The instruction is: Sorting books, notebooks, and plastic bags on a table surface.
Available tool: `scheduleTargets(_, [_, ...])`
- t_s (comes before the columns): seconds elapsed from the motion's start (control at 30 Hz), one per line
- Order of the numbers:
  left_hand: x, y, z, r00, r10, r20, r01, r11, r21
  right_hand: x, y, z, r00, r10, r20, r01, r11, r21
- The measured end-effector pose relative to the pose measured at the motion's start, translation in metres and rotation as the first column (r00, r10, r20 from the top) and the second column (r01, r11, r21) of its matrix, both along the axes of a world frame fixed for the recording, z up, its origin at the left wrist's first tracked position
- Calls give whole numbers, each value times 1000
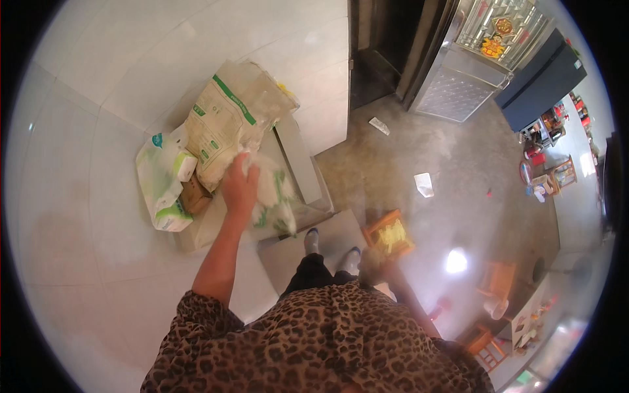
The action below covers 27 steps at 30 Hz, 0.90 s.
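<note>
My left hand (241,182) grips the top of a translucent plastic bag with green print (275,194), which hangs blurred over a pale box-like surface (211,231). Beside that hand leans a large printed sack with a green stripe (221,118). Left of the sack are a package of tissues in white and green plastic (159,182) and a small brown cardboard box (195,196). My right hand (376,267) is low by my right hip, blurred, near a small wooden stool (390,235); its fingers cannot be made out.
White tiled walls (147,54) stand at the left and behind the sack. A flat board (334,236) lies under my feet. White scraps (423,185) lie on the concrete floor. An open metal door (457,83), a dark refrigerator (543,81) and wooden chairs (496,282) are at the right.
</note>
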State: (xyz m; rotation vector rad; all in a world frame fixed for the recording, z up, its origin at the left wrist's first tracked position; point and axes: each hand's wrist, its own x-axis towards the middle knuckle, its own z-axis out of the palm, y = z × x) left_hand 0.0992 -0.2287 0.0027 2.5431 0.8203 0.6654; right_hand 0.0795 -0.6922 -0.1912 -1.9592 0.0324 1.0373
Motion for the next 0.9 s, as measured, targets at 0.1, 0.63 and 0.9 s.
scheduleTargets(0.1, [39, 12, -9, 1000, 20, 1, -20, 1000, 15, -7, 2, 5, 994, -108, 2, 107, 990, 95])
scheduleTargets(0.63, [-36, -42, -90, 945, -126, -302, 168, 979, 119, -15, 15, 50, 990, -129, 60, 123, 987, 100])
scheduleTargets(0.9, [-79, -58, -65, 954, -231, -190, 187, 956, -225, -13, 23, -13, 968, -239, -72, 244, 968, 67])
